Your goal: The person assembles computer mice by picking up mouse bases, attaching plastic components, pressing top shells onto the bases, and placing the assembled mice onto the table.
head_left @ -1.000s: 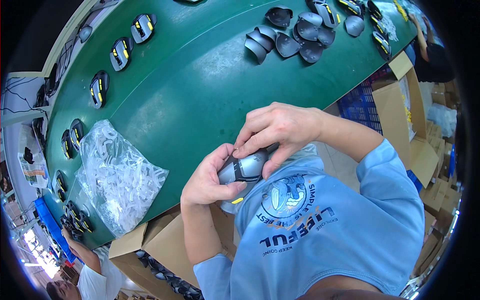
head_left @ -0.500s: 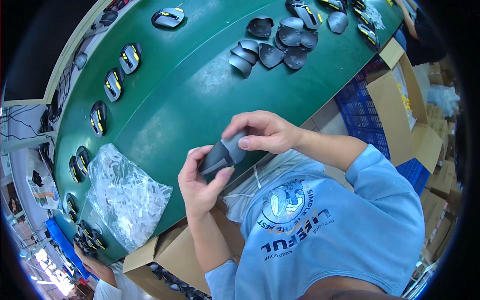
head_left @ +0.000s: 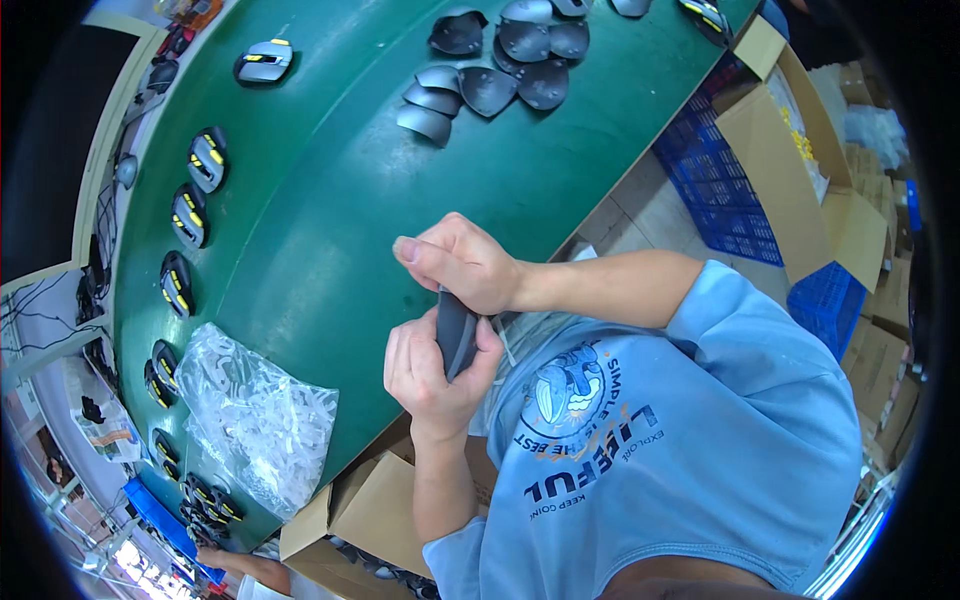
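Observation:
In front of my chest, both hands hold a dark grey computer mouse [head_left: 456, 333]. My left hand [head_left: 425, 368] wraps round its lower part, thumb on the near side. My right hand [head_left: 468, 268] is closed over the upper end, its thumb pointing out to the left; that end of the mouse is hidden under the fingers. Beyond my hands, a cluster of curved dark grey shell covers [head_left: 488, 92] lies on the green table [head_left: 330, 210]. Along the left, several grey and black mice with yellow parts [head_left: 207, 160] stand in a spaced row.
A clear plastic bag of small white parts [head_left: 262, 425] lies left of me. An open carton [head_left: 385, 510] of dark pieces stands at the table's near edge. To the right are a blue crate [head_left: 725, 205] and another carton [head_left: 780, 180]. Another person's arm [head_left: 250, 568] reaches in at lower left.
My right hand has gone from a finger pinch on the mouse's top to a closed grip over its end. The mouse has turned more upright. The view has shifted, so the table things appear moved.

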The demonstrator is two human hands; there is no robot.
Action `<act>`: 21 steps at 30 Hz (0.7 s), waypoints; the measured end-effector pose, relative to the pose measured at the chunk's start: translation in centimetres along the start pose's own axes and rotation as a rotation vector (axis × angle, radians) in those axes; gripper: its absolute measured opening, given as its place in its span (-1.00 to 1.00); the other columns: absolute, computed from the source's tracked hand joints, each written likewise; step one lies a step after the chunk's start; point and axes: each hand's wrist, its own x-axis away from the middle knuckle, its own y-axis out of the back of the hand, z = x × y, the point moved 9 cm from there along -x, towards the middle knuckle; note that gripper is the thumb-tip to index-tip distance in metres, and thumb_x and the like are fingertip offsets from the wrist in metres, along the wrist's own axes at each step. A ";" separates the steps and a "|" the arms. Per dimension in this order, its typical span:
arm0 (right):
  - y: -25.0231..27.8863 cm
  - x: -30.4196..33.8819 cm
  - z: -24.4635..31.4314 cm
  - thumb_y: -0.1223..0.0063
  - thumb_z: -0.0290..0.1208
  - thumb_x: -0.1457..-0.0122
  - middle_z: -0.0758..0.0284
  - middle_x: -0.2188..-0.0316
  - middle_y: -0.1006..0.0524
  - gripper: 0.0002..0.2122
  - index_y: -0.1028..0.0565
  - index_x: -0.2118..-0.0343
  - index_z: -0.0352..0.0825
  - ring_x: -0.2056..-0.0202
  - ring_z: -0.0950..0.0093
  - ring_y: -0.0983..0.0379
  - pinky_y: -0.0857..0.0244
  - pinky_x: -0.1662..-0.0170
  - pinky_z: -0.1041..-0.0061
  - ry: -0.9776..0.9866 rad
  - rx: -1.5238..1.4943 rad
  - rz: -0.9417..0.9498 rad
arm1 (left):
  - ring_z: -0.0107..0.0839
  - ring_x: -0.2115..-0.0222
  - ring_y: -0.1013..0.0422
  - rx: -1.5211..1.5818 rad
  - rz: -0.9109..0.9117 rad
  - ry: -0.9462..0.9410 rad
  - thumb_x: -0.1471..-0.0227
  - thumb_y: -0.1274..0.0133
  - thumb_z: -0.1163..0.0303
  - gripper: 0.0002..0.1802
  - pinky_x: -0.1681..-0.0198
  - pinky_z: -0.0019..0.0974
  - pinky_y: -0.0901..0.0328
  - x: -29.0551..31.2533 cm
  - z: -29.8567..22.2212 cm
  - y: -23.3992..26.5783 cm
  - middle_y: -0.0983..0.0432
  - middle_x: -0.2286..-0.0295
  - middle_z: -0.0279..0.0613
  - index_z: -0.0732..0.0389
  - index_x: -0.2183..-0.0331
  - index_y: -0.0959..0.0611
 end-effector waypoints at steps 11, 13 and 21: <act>1.4 -0.9 -1.2 0.27 0.03 -0.45 0.41 0.51 -0.46 -0.47 -0.47 0.48 -0.34 0.44 0.67 -0.32 -0.20 0.34 0.60 -0.064 -0.439 -0.211 | -0.33 0.48 -0.53 0.620 -0.072 0.767 0.01 -0.32 0.33 -0.57 0.39 -0.28 -0.45 2.5 7.6 -1.2 -0.61 0.36 -0.08 0.44 0.19 -0.60; 0.2 0.4 -0.1 0.14 -0.01 -0.42 0.36 0.31 -0.49 -0.56 -0.53 0.25 -0.37 0.27 0.63 -0.39 -0.30 0.17 0.54 0.014 -0.255 -0.128 | -0.34 0.30 -0.57 1.395 -0.375 0.836 -0.08 -0.31 0.14 -0.42 0.23 -0.30 -0.50 3.3 7.8 -1.9 -0.59 0.25 -0.06 0.43 0.08 -0.55; -0.2 2.2 3.0 -0.25 -0.28 -0.21 0.23 0.32 -0.59 -0.68 -0.51 0.12 -0.42 0.27 0.43 -0.52 -0.36 0.19 0.46 0.223 0.248 0.208 | -0.46 0.21 -0.45 0.966 -0.096 0.694 0.16 -0.48 -0.05 -0.13 0.15 -0.38 -0.40 3.0 9.2 -1.1 -0.47 0.20 -0.25 0.38 0.03 -0.48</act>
